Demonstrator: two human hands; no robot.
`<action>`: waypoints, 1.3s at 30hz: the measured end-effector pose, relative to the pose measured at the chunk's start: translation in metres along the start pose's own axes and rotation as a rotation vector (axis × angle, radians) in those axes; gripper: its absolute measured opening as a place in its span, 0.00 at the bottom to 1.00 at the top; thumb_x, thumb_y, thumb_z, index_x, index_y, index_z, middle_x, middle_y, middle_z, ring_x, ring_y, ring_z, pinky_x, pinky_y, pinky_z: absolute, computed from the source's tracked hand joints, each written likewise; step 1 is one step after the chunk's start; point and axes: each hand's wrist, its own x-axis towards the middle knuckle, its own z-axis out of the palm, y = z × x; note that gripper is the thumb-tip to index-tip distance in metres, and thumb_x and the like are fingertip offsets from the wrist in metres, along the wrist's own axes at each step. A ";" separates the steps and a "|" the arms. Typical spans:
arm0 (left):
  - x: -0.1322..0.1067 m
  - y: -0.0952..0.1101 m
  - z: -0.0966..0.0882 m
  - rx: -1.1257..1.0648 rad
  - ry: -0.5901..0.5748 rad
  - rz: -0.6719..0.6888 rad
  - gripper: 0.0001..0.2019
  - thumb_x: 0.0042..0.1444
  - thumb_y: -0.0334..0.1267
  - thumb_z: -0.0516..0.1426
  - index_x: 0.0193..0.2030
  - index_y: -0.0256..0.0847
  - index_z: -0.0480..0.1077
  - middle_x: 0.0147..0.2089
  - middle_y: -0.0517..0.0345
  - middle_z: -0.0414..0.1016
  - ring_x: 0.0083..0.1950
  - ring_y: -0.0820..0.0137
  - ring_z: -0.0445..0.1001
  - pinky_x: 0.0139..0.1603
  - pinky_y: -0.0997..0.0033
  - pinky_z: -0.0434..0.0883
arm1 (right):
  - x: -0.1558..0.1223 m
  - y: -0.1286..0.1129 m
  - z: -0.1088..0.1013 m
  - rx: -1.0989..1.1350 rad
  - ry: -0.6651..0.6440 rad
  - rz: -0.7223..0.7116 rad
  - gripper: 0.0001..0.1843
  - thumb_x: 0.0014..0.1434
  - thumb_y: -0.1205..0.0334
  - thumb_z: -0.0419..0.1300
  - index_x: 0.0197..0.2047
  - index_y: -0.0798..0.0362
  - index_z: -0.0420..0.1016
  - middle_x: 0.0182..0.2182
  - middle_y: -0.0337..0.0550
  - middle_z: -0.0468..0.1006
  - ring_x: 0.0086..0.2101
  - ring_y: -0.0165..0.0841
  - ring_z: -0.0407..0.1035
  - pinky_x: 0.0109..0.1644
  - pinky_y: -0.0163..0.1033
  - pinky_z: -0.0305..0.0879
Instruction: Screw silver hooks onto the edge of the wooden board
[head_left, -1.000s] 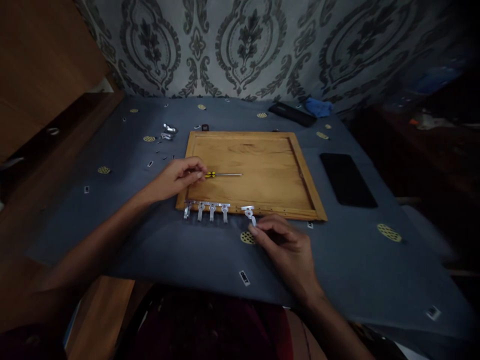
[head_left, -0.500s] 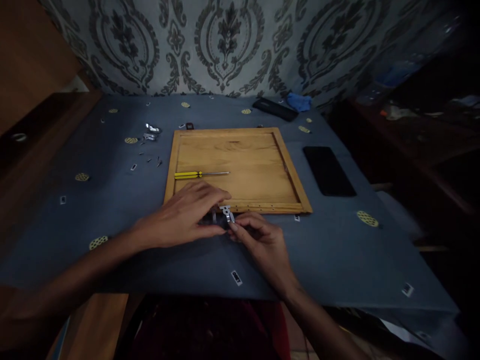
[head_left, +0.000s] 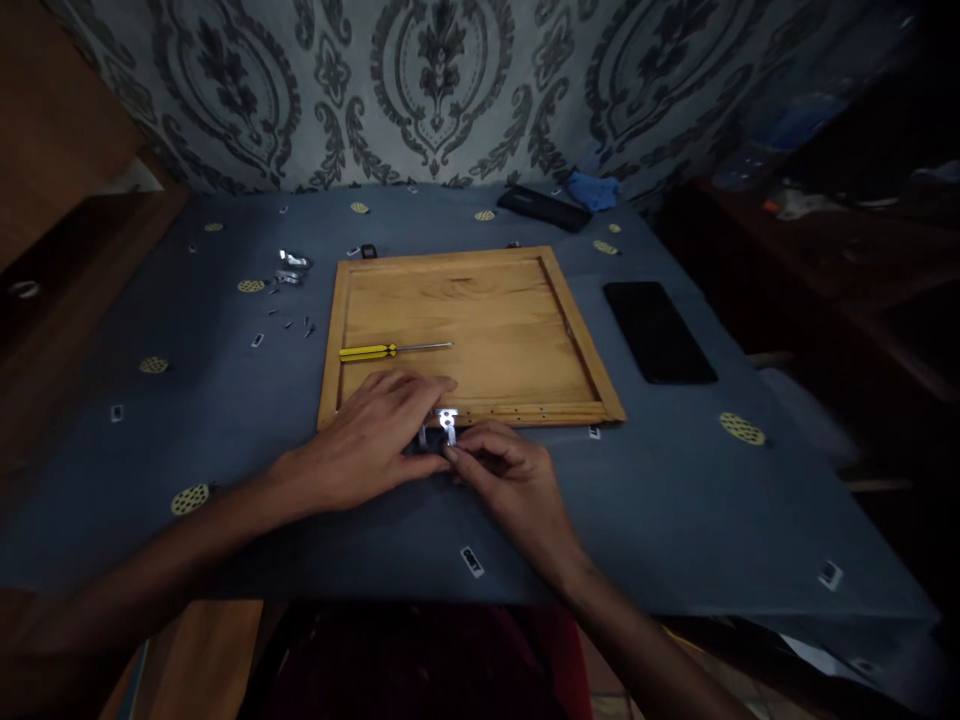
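Observation:
A wooden framed panel (head_left: 480, 300) lies on the cloth, with small dark holes along its near rail. Across the near left part of that rail rests my left hand (head_left: 367, 440), its thumb apart from the fingers. Some of its fingertips are hidden. A shiny metal fitting with round holes (head_left: 448, 420) stands at the rail's near edge, pinched at its lower end by my right hand (head_left: 506, 470). In the gap of the left hand shows another bit of metal (head_left: 423, 435), mostly hidden. A yellow-handled screwdriver (head_left: 394, 351) lies on the panel above the left hand.
On the left of the blue cloth (head_left: 525, 550) are two loose metal fittings (head_left: 292, 268) and several screws (head_left: 309, 329). A black phone (head_left: 660, 332) lies right of the panel. A dark case (head_left: 544, 208) and a blue cloth bundle (head_left: 592, 190) lie at the back.
The metal fitting has turned more upright and catches bright light, and my right hand has shifted slightly left with it. My left hand stays over the rail. The whole view has shifted a little.

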 end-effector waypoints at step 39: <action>0.007 0.014 0.004 0.068 -0.052 -0.060 0.24 0.61 0.38 0.64 0.60 0.40 0.60 0.53 0.49 0.77 0.55 0.55 0.73 0.52 0.54 0.70 | 0.000 0.002 -0.008 -0.139 -0.038 -0.115 0.10 0.65 0.60 0.63 0.31 0.51 0.79 0.27 0.39 0.77 0.28 0.31 0.75 0.30 0.35 0.73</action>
